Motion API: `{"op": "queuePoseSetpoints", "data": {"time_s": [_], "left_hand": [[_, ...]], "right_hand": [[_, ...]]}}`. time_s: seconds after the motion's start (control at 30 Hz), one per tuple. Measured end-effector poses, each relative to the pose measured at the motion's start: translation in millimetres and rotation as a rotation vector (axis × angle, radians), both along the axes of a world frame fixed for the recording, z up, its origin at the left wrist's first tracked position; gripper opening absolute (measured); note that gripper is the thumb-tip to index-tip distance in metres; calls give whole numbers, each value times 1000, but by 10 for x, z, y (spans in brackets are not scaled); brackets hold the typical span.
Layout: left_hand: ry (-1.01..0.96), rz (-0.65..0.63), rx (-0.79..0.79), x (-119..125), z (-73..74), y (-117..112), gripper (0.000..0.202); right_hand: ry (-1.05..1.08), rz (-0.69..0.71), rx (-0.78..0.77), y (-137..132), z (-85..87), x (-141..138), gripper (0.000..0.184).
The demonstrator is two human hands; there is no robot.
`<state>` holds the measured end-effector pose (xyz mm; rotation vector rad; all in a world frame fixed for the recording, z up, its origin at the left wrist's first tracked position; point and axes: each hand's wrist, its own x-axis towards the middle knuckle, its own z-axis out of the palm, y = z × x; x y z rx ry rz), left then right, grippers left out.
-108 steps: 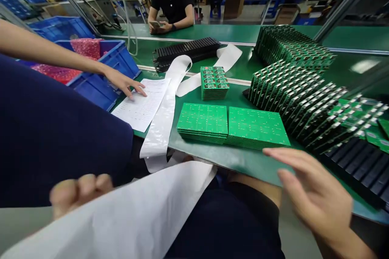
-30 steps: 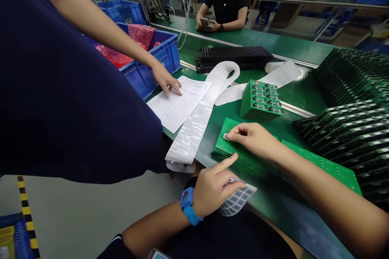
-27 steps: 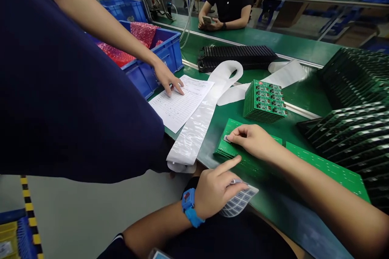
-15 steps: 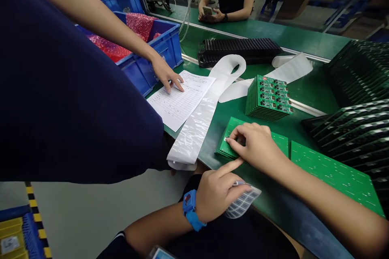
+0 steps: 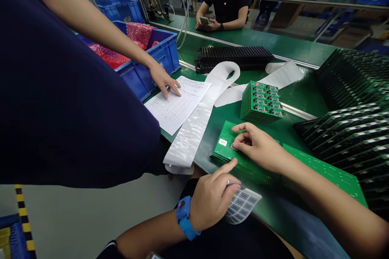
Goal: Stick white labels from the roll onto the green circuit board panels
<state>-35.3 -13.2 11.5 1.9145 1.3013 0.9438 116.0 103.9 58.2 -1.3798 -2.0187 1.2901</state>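
Observation:
My left hand (image 5: 212, 198), with a blue watch on its wrist, is closed on a sheet of small labels (image 5: 243, 205) at the table's near edge, index finger pointing out. My right hand (image 5: 258, 145) rests on a stack of green circuit boards (image 5: 226, 149), its fingertips pinched and pressing a small label onto the top board. One white label (image 5: 223, 142) is stuck on that board, left of the fingers. A second flat stack of green boards (image 5: 331, 172) lies to the right.
A co-worker in dark blue leans in from the left, a hand (image 5: 162, 79) on a printed sheet (image 5: 178, 103). A blue crate (image 5: 148, 62), a plastic strip (image 5: 197, 121), a stack of populated boards (image 5: 263, 101) and racks of boards (image 5: 349, 125) surround them. Another person sits across the belt.
My right hand has shifted a little right on the top board, leaving a white label stuck where its fingers were. My left hand still holds the label sheet.

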Motion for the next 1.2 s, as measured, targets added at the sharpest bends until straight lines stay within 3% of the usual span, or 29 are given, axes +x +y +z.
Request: {"op": "queuePoseSetpoints", "data": {"time_s": [0.1,0.23,0.37,0.5,0.73,0.9,0.97,1.07,1.13,1.2], "left_hand": [[-42,-3,-25,-2,9,-18,20],[-138,13,-71,-1,55,-33,25],[-247,51,-138,0,109,-23,28],[-327,78,-150,0,127,-2,29],[-340,38,-94,22,137,27,26],[-308,27,-76,61,119,37,28],[-308,4,-72,68,104,30,30],[-322,-19,-73,63,84,12,28],[-319,-21,-54,55,75,4,24],[-279,-21,-23,45,71,5,24]], "right_hand": [[-92,7,148,-64,-21,-43,24],[-226,96,471,-198,-8,-32,14],[-95,-18,603,-352,89,84,14],[-70,-47,508,-462,218,217,9],[54,127,182,-608,300,214,10],[102,143,24,-721,321,187,11],[110,108,-27,-726,338,219,14],[87,-52,-8,-613,349,316,20],[-10,-151,37,-467,327,379,23],[-140,-163,49,-313,280,410,25]]}}
